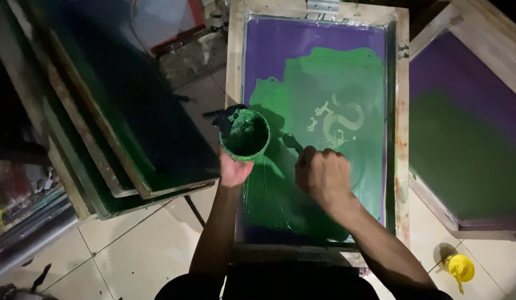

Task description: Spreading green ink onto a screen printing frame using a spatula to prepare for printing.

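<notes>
Screen-printing workshop, dim light. Wooden-framed screen (pixel 402 111) w/ purple mesh, smeared w/ green ink (pixel 302 100), pale stencil design (pixel 335 119) in the middle. More ink-stained frames (pixel 130 139) stacked at left, another screen (pixel 464 139) at right. Tiled floor (pixel 135 250), yellow ink pot (pixel 461 268) sitting on it.

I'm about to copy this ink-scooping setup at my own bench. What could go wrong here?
The green ink cup in the left hand hangs at the frame's edge, so drips may hit the floor tiles. The spoon in the right hand works near the pale design and might scrape the mesh.
</notes>
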